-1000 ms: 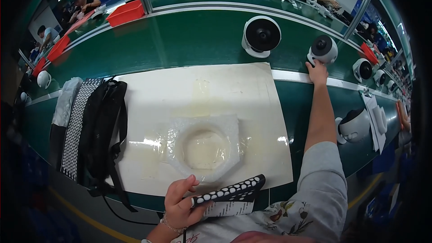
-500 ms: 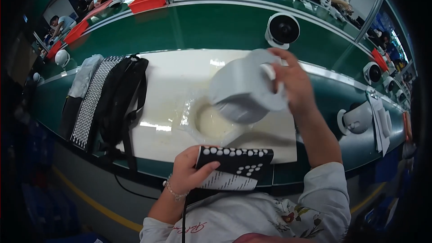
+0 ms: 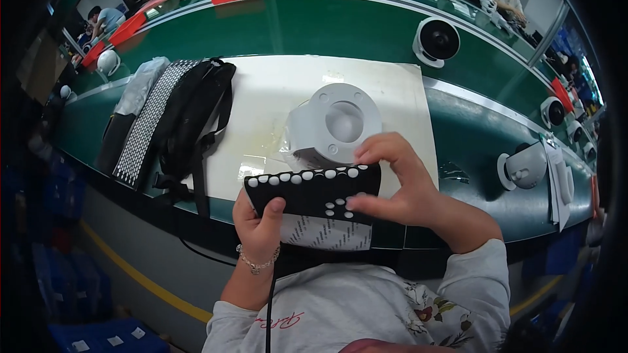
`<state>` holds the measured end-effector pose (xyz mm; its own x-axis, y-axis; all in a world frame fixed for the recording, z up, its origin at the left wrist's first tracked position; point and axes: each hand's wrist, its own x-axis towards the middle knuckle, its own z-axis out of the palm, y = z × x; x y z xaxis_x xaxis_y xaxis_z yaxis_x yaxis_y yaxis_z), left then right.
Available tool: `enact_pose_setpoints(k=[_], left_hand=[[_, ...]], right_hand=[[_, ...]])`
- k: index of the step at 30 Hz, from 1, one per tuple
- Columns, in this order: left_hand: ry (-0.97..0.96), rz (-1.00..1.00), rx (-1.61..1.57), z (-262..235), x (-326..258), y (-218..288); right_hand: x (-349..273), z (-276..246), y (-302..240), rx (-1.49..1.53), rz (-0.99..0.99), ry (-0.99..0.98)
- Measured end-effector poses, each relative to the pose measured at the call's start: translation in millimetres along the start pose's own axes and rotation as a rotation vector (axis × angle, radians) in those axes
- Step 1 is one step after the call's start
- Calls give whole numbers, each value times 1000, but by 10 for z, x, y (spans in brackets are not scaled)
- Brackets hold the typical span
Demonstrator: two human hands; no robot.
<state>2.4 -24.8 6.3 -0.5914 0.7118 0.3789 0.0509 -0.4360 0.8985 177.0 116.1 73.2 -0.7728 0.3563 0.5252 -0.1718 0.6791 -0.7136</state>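
My left hand [image 3: 260,222] grips the left end of a black sheet of white round stick-on pads [image 3: 297,197], its thumb on top. A pale printed backing hangs below the black part. Over the sheet's right end is my right hand [image 3: 399,183], thumb and fingers apart and nothing held between them. The thumb tip lies over the small group of pads; whether it touches them I cannot tell. Just beyond the sheet, a white plastic fan housing [image 3: 307,124] rests with its round base facing up. Small round recesses show around the base's rim.
The housing sits on a white board [image 3: 261,91]. Black straps and a dotted strip [image 3: 157,111] lie left. A round black-faced fan [image 3: 437,40] stands on the green conveyor beyond; another white unit [image 3: 523,167] and papers [image 3: 557,180] are right. Co-workers sit across the line.
My right hand has put the housing down base-up on the board, let go, and come back to the pad sheet. The sheet, in my left hand, has moved slightly left and away from me.
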Motion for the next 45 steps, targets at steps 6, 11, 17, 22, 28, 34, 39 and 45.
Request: enact_pose_setpoints(k=[6, 11, 17, 22, 28, 34, 39, 45], left_hand=[[-41, -171, -198, 85, 12, 155], [-44, -169, -198, 39, 8, 143], [-31, -36, -87, 16, -9, 111], [-40, -10, -66, -6, -12, 89], [-10, -33, -54, 32, -25, 125], [-45, -9, 8, 54, -46, 120], [-84, -39, 75, 103, -39, 142], [-113, -42, 123, 151, -10, 152]], right_hand=[[-108, 52, 87, 340, 267, 104], [-58, -25, -5, 379, 383, 75], [14, -109, -64, 482, 498, 3], [29, -159, -90, 443, 541, -69], [34, -107, -35, -256, -225, 8], [54, -76, -62, -276, -289, 34], [3, 7, -43, -44, -227, 73], [36, 51, -134, -179, -331, 65]])
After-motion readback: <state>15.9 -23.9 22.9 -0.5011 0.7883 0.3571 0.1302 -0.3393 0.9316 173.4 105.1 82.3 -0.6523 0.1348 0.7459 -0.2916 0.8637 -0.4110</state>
